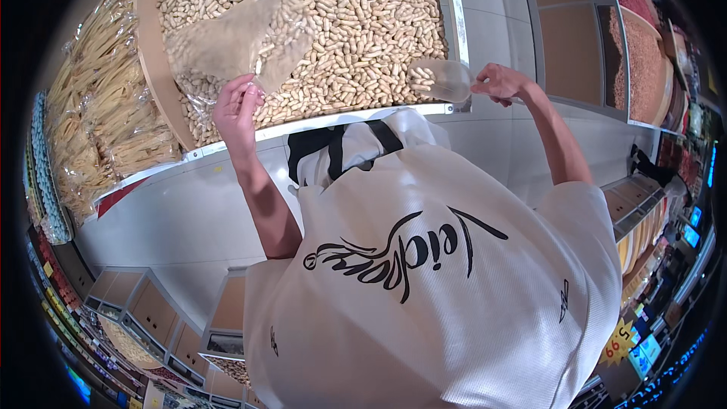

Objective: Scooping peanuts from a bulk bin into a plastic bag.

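Note:
A wide bin of unshelled peanuts (363, 23) lies before me. Near the bin's front edge, my left hand (241, 105) pinches the rim of a clear plastic bag (227, 45), which spreads over the peanuts at the left; a few peanuts show at its mouth, though whether they are inside or under it I cannot tell. At the bin's right front corner, my right hand (500, 84) grips the handle of a clear plastic scoop (451, 80). Several peanuts sit in the scoop's front part, and its lip is over the peanuts in the bin.
A wooden divider (162, 62) separates the peanuts from clear-wrapped packs of dried, strip-like food (108, 102) at the left. The bin has a white metal front rail (318, 125). Across the aisle on the right stands another display bin of small reddish-brown goods (642, 62). More display stands are behind me.

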Demonstrator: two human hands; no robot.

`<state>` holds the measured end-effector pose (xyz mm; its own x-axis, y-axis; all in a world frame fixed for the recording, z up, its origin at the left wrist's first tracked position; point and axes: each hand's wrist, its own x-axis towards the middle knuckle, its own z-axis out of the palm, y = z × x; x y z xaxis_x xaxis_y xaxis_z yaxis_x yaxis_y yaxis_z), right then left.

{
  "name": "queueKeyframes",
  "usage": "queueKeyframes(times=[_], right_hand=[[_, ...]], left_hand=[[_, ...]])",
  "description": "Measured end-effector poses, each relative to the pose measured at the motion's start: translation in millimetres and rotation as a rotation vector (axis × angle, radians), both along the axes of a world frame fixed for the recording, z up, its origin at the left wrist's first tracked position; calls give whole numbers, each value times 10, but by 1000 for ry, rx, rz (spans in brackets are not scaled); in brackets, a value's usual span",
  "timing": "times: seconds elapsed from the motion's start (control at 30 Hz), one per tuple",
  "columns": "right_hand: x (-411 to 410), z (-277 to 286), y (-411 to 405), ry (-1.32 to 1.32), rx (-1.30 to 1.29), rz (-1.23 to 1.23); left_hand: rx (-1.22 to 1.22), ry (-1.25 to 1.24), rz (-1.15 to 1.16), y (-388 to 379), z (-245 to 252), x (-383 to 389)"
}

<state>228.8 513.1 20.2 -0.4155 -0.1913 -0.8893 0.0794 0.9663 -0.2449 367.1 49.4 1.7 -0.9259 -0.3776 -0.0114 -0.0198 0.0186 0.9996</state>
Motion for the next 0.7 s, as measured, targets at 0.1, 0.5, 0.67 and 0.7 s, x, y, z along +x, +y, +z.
queueKeyframes(times=[0.1,0.5,0.67,0.7], right_hand=[[25,-157,-144,32,-34,-18],[-170,-1018,-631,-68,-279,103],[-114,-1321,-801,-121,-398,108],[-112,-1316,-861,-118,-419,100]], left_hand=[[41,21,2,5,-3,17],[12,6,-31,-19,78,1],[38,33,-49,-25,51,21],[42,37,-57,-22,47,15]])
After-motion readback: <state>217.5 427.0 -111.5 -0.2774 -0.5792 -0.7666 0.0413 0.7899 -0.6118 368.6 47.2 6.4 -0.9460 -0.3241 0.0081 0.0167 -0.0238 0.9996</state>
